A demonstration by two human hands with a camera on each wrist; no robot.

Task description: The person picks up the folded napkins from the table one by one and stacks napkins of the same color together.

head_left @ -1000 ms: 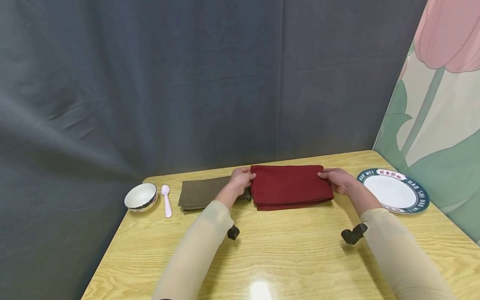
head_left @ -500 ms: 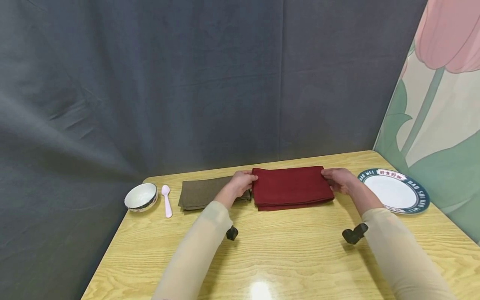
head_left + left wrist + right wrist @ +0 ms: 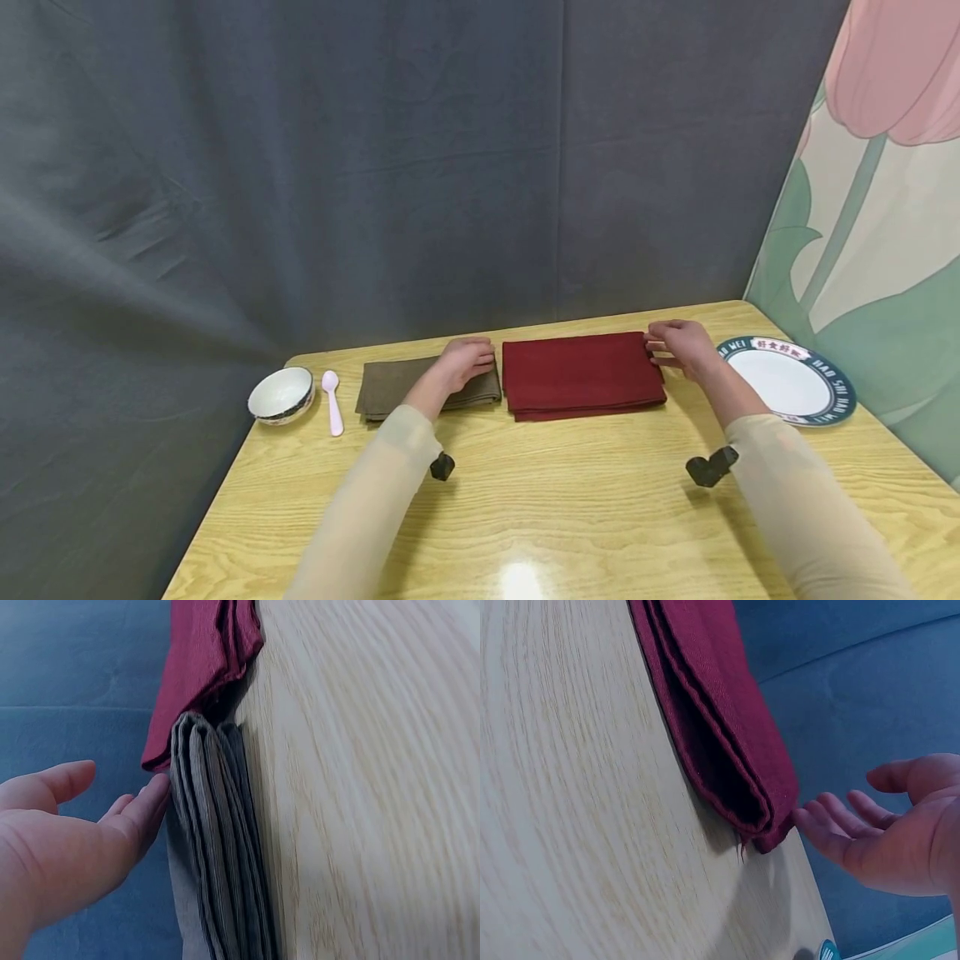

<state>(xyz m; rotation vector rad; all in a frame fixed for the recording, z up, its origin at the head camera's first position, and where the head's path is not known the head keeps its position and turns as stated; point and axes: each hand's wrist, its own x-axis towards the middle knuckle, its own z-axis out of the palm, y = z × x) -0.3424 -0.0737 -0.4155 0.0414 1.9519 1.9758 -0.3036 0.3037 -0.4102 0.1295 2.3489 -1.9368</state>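
A folded dark red cloth (image 3: 577, 375) lies flat near the table's far edge. Left of it, close alongside, is a folded brown-grey cloth (image 3: 397, 383), its stacked layers showing in the left wrist view. My left hand (image 3: 459, 365) is over the right part of the brown cloth, thumb apart from the fingers and nothing between them. At the red cloth's right end is my right hand (image 3: 681, 346), fingers loosely bent and fingertips at the cloth's edge. In the right wrist view the right thumb (image 3: 891, 776) stands well away from the cloth, and nothing is pinched.
On the left are a white bowl (image 3: 281, 392) with a patterned outside and a pale pink spoon (image 3: 332, 404). A white plate with a green lettered rim (image 3: 836, 387) lies at the right, beside my right forearm. A dark curtain (image 3: 420, 167) hangs behind the table.
Both hands have let go of the red cloth, which now lies flat. My left hand has moved left over the brown cloth; the right hand has lifted slightly and loosened.
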